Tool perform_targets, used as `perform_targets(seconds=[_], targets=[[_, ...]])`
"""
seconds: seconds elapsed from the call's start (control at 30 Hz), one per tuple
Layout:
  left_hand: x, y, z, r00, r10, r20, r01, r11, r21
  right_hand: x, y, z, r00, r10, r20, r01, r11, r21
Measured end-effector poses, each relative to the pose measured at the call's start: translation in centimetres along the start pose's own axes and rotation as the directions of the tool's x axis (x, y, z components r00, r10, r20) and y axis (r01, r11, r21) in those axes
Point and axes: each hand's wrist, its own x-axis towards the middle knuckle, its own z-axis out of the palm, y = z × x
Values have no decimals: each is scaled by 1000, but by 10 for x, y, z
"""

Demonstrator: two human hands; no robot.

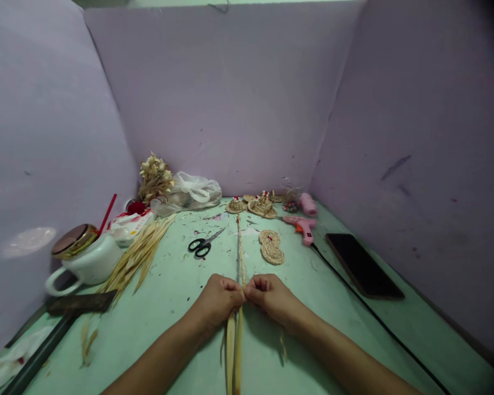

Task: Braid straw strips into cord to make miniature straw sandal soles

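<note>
Both my hands meet at the middle of the green table, pinching one thin straw braid [241, 258]. Thumb and fingers of my left hand [222, 296] are closed on it from the left. My right hand [269, 296] grips it from the right, fingertips almost touching the left ones. The braided part runs straight away from me toward the back. Loose flat straw strips [230, 351] hang from my fingers toward the near edge. Beyond my hands lie black-handled scissors [203, 245] on the left and a flat coiled straw piece [271, 247] on the right.
Left stand a white mug [93, 263], a hammer [80, 304], a straw bundle [144, 247] and a plastic bag [195, 189]. Small straw hats [261, 206] sit at the back. Right are a pink glue gun [302, 226] with its cord, pink thread [308, 204] and a phone [362, 266]. Lilac walls [230, 99] enclose three sides.
</note>
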Motion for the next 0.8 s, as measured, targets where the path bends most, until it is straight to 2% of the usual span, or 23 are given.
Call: perform_targets(seconds=[0.13,0.23,0.3,0.37,0.43,0.53,0.6,0.63,0.7,0.77,0.8], targets=[[-5,3,-8,999,20,-46,-6,960,281,3,4,1,1000,13,-13,-13,1000,-21],[-13,5,-6,995,4,-96,29,939,342,1,3,4,999,33,-14,-32,999,33],[-19,4,0,991,70,-114,-17,912,411,-1,1,6,999,32,-23,-30,995,90],[-24,1,9,976,172,-133,-72,832,550,-3,0,7,999,35,-35,-30,990,137],[-29,-4,18,958,251,-140,-84,712,697,-4,0,8,998,39,-43,-32,985,168],[-36,-11,27,947,300,-114,-79,561,824,-4,1,8,999,43,-24,-37,980,197],[-38,-12,30,946,311,-88,-95,528,844,-3,2,7,1000,26,-9,-24,975,222],[-39,-11,29,948,311,-73,-113,540,834,-3,3,7,1000,17,-2,-16,970,243],[-37,-5,23,949,308,-70,-148,630,763,-3,2,6,1000,21,6,-22,955,294],[-32,3,14,942,298,-155,-143,773,618,-4,1,5,998,51,37,-60,947,315],[-28,8,9,927,281,-249,-114,843,526,-4,0,4,997,59,57,-74,947,314]])
